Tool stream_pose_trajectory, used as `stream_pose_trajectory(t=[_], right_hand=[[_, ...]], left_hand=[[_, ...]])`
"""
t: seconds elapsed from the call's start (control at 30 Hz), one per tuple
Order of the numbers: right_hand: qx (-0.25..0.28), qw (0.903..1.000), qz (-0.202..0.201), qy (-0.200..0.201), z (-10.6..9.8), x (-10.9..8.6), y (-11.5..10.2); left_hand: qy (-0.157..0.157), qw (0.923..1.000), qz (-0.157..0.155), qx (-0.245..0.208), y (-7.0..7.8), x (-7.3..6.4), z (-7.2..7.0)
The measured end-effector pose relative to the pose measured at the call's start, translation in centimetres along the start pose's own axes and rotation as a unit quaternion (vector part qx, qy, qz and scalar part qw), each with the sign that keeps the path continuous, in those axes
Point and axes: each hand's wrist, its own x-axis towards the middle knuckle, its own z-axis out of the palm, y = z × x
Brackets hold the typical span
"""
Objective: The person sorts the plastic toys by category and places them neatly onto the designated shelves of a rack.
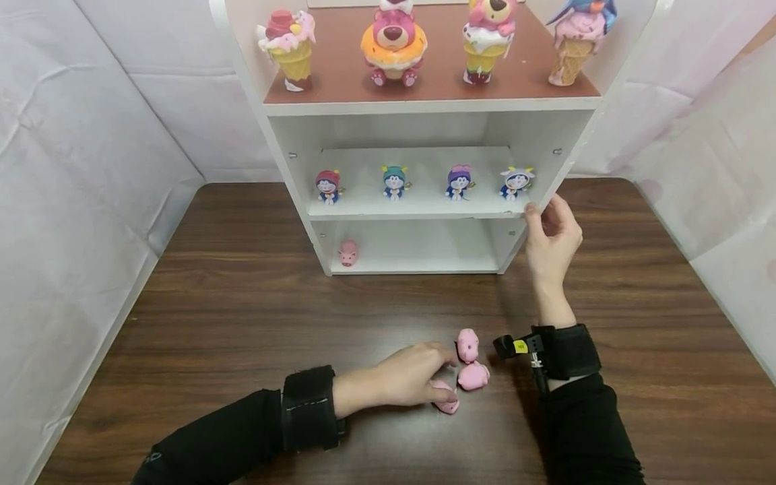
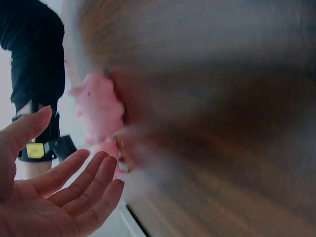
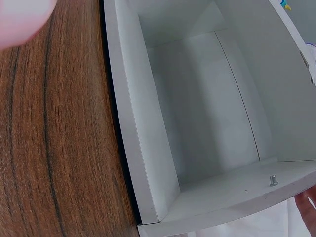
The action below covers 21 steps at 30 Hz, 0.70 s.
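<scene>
Three pink pig figurines lie close together on the wooden table: one pig (image 1: 467, 345) at the back, a second pig (image 1: 473, 376) beside it, and a third pig (image 1: 447, 399) partly hidden by my left hand (image 1: 407, 377). My left hand reaches in from the left, thumb and fingers spread apart over the third pig. In the left wrist view, its fingers are loosely extended, with a blurred pink pig (image 2: 100, 108) beyond the fingertips. My right hand (image 1: 553, 239) grips the right side panel of the white shelf unit (image 1: 418, 217), thumb at its front edge and fingers round the outside.
One pink pig (image 1: 348, 253) stands at the left of the bottom shelf. Several small blue figurines, among them a red-hatted one (image 1: 329, 186), line the middle shelf. Larger ice-cream and bear figures, such as the bear in an orange ring (image 1: 394, 44), stand on top.
</scene>
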Motion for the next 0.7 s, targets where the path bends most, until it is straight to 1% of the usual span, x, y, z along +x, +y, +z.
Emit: stream_pose_trajectory(t=[0.23, 0.4, 0.57, 0.7], right_hand=[[-0.006, 1.0000, -0.004, 0.002, 0.0, 0.0, -0.2], [-0.010, 0.9999, -0.003, 0.001, 0.0, -0.1, -0.3], [-0.011, 0.9999, -0.005, -0.001, 0.0, -0.1, -0.3], [-0.008, 1.0000, -0.005, -0.002, 0.0, 0.0, -0.3]], left_hand=[[-0.010, 0.9996, 0.008, 0.026, 0.3, -0.1, 1.1], [-0.012, 0.9991, 0.017, 0.037, 0.4, -0.1, 1.4], [-0.011, 0.9990, 0.029, 0.033, 0.1, 0.0, 1.3], [-0.006, 0.9996, 0.014, 0.025, -0.5, 0.0, 0.7]])
